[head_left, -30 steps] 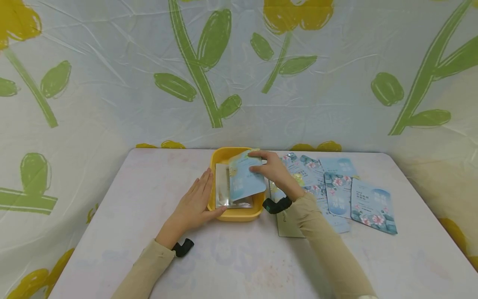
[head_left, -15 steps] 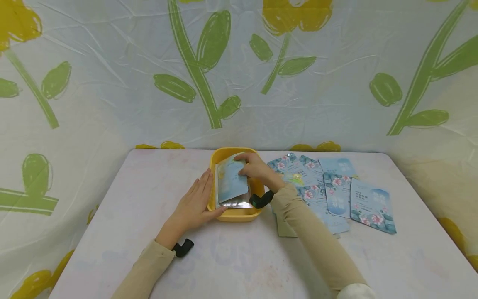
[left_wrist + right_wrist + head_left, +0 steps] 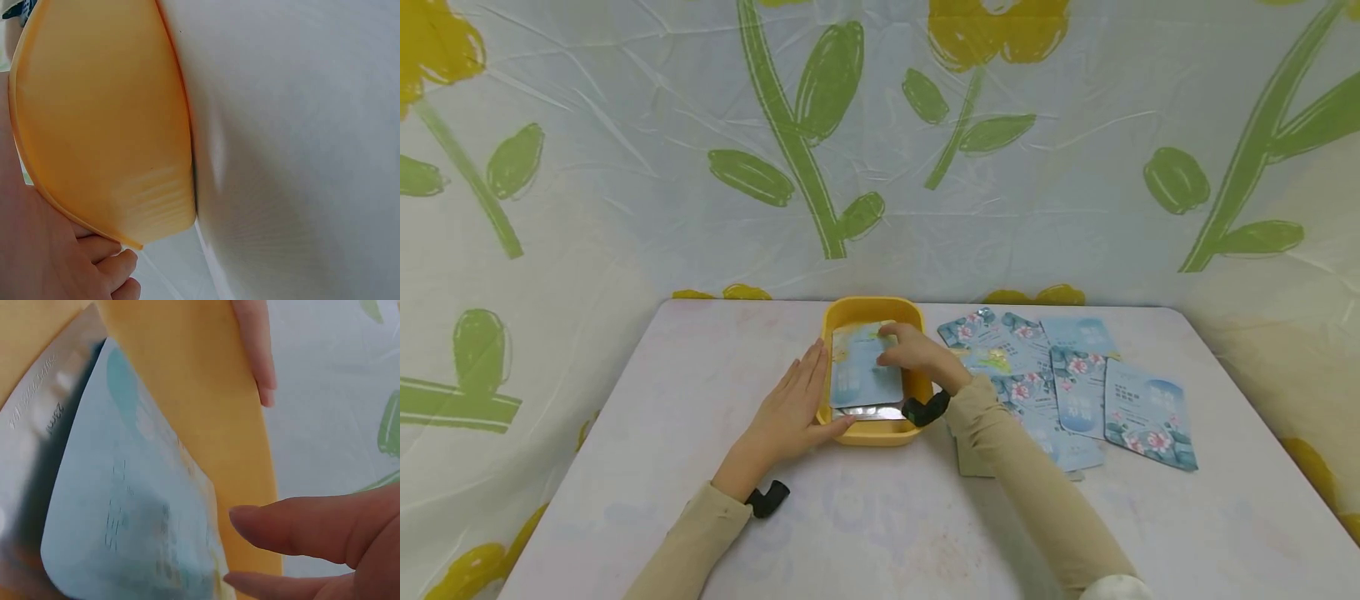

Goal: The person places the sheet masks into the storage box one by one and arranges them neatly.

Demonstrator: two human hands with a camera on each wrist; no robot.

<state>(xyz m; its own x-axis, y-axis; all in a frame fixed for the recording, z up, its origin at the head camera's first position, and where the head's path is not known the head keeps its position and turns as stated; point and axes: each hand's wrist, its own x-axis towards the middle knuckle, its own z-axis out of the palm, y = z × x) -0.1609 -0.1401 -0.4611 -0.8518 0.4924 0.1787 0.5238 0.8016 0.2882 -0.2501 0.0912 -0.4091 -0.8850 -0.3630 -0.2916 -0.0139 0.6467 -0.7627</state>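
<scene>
A light blue sheet mask sachet [image 3: 861, 375] lies in the yellow plastic basket [image 3: 872, 438], on top of a silver foil sachet [image 3: 883, 412] whose lower strip shows. In the right wrist view, "23ml" is printed on the silver sachet [image 3: 44, 419]. My right hand [image 3: 917, 352] hovers over the basket's right side. Its thumb [image 3: 269, 528] and finger stand apart, close to the blue sachet's edge, pinching nothing. My left hand [image 3: 786, 408] rests along the basket's left rim with straight fingers and the thumb at the front corner; the left wrist view shows the basket's outer wall [image 3: 106, 119].
To the right lie several overlapping blue floral sachets [image 3: 1150, 417], partly behind my right forearm. A pale green sachet [image 3: 973, 454] lies at that pile's front. A white table [image 3: 865, 525] carries everything, with a flower-print cloth [image 3: 1037, 225] behind it.
My right hand has carried the blue sachet left and down into the basket and let it go; the sachet now lies flatter, over the silver one. My left hand has stayed at the rim.
</scene>
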